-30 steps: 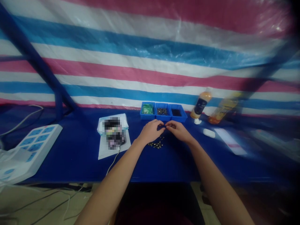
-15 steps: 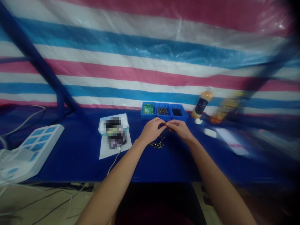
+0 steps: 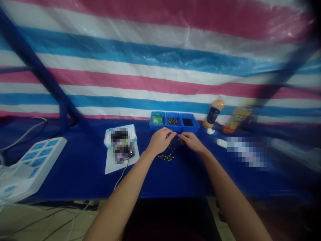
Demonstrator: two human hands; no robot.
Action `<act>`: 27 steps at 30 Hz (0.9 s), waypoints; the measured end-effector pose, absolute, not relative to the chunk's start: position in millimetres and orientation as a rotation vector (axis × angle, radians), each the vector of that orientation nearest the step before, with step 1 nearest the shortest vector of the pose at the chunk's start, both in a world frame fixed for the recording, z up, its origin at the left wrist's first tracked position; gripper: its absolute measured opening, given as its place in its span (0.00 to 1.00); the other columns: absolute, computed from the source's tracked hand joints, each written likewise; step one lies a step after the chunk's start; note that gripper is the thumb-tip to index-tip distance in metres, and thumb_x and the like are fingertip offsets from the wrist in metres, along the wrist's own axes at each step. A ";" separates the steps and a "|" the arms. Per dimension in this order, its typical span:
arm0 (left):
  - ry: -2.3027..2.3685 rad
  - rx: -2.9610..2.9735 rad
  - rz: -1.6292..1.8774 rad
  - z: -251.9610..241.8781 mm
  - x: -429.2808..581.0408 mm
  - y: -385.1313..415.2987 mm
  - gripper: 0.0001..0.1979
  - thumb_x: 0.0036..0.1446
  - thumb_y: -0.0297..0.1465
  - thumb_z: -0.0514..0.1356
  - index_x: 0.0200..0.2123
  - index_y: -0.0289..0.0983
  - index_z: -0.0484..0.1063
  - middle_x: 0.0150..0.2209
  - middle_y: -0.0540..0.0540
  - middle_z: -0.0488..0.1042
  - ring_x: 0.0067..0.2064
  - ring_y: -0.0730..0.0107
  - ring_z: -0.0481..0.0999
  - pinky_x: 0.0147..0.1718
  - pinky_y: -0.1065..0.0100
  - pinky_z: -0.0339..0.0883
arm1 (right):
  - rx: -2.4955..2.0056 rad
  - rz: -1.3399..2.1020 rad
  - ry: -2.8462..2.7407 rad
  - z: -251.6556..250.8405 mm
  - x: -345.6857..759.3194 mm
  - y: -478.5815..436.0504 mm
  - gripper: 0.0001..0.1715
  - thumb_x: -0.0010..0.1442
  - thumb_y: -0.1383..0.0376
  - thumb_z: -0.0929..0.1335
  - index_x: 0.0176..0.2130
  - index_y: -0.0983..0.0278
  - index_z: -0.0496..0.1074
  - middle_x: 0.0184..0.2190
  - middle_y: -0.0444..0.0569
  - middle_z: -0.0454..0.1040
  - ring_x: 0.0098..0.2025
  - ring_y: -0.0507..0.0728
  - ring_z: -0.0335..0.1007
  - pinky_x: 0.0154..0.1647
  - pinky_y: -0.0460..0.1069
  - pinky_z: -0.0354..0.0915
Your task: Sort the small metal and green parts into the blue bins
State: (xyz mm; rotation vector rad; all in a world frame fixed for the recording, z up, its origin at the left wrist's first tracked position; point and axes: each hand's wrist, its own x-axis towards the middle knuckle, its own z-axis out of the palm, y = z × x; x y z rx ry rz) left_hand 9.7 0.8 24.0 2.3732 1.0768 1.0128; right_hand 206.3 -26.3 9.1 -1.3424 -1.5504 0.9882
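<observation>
Fingers: the left hand (image 3: 161, 140) curls with thumb and forefinger nearly meeting, its hold hidden; the right hand (image 3: 192, 141) has its tips drawn close together, and whether they grip anything I cannot tell.
Loose metal parts (image 3: 168, 157): a small heap mid-bench (image 3: 175, 184), between the front edge and the hands.
Handling: probably light, hard, stiff and slick, apt to roll; best pinched by the sides, thumb against fingertip.
Change: half a second ago the two hands' fingertips met; now a gap parts them.
Blue trays (image 3: 174, 128): three in a row near the back edge, with green packets (image 3: 157, 118), metal pieces (image 3: 173, 121) and black pieces (image 3: 187, 122).
Bottles (image 3: 213, 113): two, towards the back right corner.
</observation>
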 end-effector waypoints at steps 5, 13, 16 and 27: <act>1.219 2.349 1.019 21.3 8.0 5.7 0.16 0.66 0.41 0.52 0.39 0.40 0.76 0.40 0.46 0.76 0.40 0.64 0.76 0.45 0.63 0.67 | -1.168 1.069 -1.300 8.2 203.7 -22.1 0.26 0.56 0.48 0.70 0.47 0.62 0.72 0.29 0.44 0.74 0.25 0.51 0.66 0.28 0.47 0.59; 1.495 2.310 0.893 14.3 -1.5 13.6 0.13 0.66 0.33 0.51 0.44 0.46 0.75 0.46 0.48 0.76 0.46 0.58 0.76 0.43 0.62 0.68 | -1.318 0.764 -1.781 1.7 205.8 -23.7 0.14 0.59 0.58 0.69 0.43 0.62 0.77 0.31 0.47 0.75 0.31 0.54 0.68 0.36 0.51 0.63; 1.592 2.241 0.852 12.5 -5.2 17.7 0.13 0.65 0.31 0.51 0.44 0.47 0.75 0.47 0.48 0.77 0.47 0.57 0.76 0.44 0.60 0.68 | -1.307 0.507 -2.147 -2.8 201.6 -26.4 0.12 0.61 0.64 0.68 0.44 0.60 0.79 0.37 0.49 0.77 0.38 0.56 0.70 0.46 0.54 0.62; 1.627 2.205 0.772 7.2 -5.2 21.4 0.13 0.64 0.33 0.52 0.43 0.47 0.76 0.46 0.47 0.78 0.46 0.54 0.76 0.43 0.57 0.69 | -1.359 0.330 -2.291 -14.8 193.3 -22.0 0.11 0.62 0.63 0.68 0.44 0.59 0.78 0.42 0.52 0.73 0.44 0.58 0.69 0.47 0.53 0.63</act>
